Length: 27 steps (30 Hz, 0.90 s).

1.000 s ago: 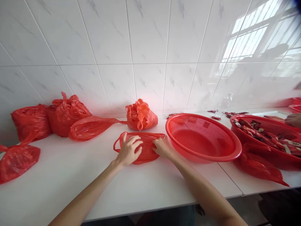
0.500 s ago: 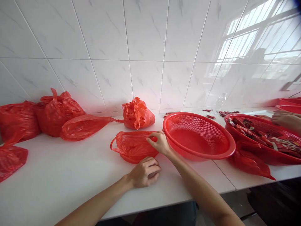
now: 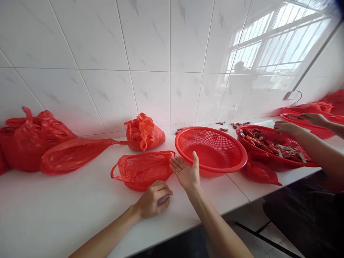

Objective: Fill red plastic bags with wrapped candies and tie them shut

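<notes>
In front of me on the white table lies an unfilled red plastic bag (image 3: 145, 168), its mouth spread and a handle loop at each side. Close to its near edge my left hand (image 3: 154, 200) rests on the table, fingers loosely curled, with a gap between thumb and fingers and nothing visible inside. My right hand (image 3: 187, 175) is held palm up, thumb raised and fingers spread, holding nothing. It is between the bag's right handle and a red perforated basket (image 3: 212, 165), which has no contents visible.
Filled red bags (image 3: 37, 139) stand at the left, and another bunched bag (image 3: 145, 133) sits by the tiled wall. On the right, a second basket (image 3: 268, 157) contains several small packets; a co-worker's hands (image 3: 287, 128) are above it and another basket behind.
My right hand has come away from the bag's right edge, opening from a pinch to a spread palm. My left hand stays by the bag. The view has turned right.
</notes>
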Each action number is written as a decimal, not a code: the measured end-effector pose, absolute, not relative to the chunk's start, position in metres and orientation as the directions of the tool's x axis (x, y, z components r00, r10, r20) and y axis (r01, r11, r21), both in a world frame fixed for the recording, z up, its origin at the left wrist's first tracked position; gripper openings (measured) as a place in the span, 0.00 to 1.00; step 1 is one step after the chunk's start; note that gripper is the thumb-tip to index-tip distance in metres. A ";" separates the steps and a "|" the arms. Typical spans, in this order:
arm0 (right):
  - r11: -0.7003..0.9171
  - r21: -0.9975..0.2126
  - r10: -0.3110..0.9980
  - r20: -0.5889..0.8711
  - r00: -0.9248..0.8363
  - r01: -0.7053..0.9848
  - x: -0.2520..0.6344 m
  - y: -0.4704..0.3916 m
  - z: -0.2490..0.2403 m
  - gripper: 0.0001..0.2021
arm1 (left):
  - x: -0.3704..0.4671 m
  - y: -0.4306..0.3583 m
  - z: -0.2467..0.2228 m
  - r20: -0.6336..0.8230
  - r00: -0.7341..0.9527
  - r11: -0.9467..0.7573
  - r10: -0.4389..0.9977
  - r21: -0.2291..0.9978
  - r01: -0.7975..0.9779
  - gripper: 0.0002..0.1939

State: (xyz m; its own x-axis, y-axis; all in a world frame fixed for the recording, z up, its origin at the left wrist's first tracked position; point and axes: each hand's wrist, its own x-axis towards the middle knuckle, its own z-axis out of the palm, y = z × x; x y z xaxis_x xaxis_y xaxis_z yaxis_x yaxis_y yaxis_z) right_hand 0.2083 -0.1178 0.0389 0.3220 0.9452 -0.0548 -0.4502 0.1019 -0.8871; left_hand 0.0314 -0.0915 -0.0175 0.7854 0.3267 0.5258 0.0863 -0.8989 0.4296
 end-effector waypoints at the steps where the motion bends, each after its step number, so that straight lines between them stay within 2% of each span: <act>1: 0.134 -0.877 0.913 -0.071 0.401 -0.461 0.212 -0.121 0.035 0.36 | 0.031 -0.091 -0.018 0.518 0.789 -0.897 0.329 0.434 0.089 0.08; 4: 0.277 -0.860 0.787 -0.052 0.614 -0.428 0.222 -0.126 0.028 0.22 | 0.031 -0.091 -0.020 0.499 0.799 -0.890 0.335 0.446 0.095 0.08; 6: 0.335 -0.845 0.735 -0.042 0.677 -0.416 0.230 -0.126 0.031 0.15 | 0.031 -0.091 -0.020 0.488 0.803 -0.883 0.343 0.460 0.098 0.08; 8: 0.356 -0.831 0.719 -0.050 0.694 -0.428 0.240 -0.126 0.038 0.13 | 0.030 -0.091 -0.020 0.480 0.803 -0.873 0.354 0.478 0.098 0.08; 12: 0.362 -0.837 0.715 -0.033 0.699 -0.411 0.255 -0.130 0.052 0.12 | 0.030 -0.091 -0.018 0.467 0.808 -0.861 0.359 0.500 0.093 0.08; 16: 0.325 -0.886 0.737 0.018 0.676 -0.331 0.256 -0.134 0.048 0.17 | 0.030 -0.090 -0.017 0.454 0.814 -0.854 0.362 0.511 0.095 0.08; 23: 0.281 -0.953 0.746 0.142 0.651 -0.115 0.248 -0.135 0.032 0.21 | 0.030 -0.090 -0.016 0.443 0.819 -0.849 0.365 0.519 0.097 0.08; 27: 0.266 -0.952 0.742 0.105 0.662 -0.148 0.251 -0.124 0.030 0.21 | 0.031 -0.089 -0.016 0.448 0.817 -0.848 0.363 0.523 0.090 0.08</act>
State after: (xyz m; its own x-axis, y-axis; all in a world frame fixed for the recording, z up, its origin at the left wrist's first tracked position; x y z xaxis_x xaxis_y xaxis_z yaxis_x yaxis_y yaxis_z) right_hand 0.2510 -0.1244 0.0298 0.6620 0.7422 0.1046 -0.1482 0.2664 -0.9524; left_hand 0.0312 -0.0893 -0.0161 0.8170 0.3629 0.4480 0.0899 -0.8478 0.5227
